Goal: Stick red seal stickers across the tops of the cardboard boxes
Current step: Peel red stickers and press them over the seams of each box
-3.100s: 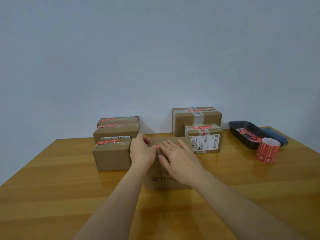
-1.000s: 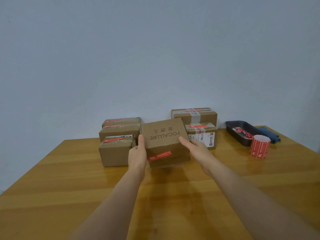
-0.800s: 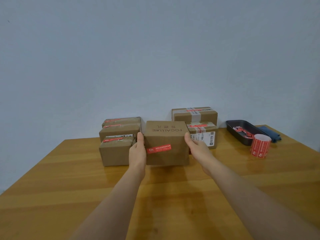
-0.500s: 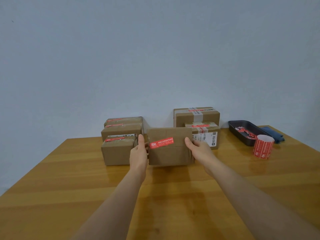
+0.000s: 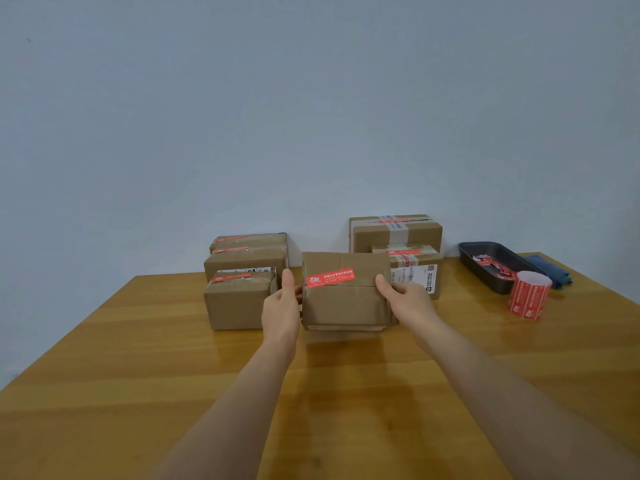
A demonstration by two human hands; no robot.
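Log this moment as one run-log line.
left hand: holds box | right hand: holds box | red sticker: on box | sticker roll: on table

The counter point(image 5: 138, 375) was varnished wood, glossy and streaked with reflections. The held box point(image 5: 346, 303) was matt brown cardboard, creased, crossed by smooth tape and a slick red paper sticker point(image 5: 329, 277). The far-right tray point(image 5: 485, 268) looked dark, matt metal; the sticker roll point(image 5: 529, 296) faintly shiny.

Premises appearing to be a parcel-packing station: sealed cardboard boxes point(image 5: 394, 232) sitting on wooden table point(image 5: 104, 375), sticker roll point(image 5: 529, 295) standing nearby.
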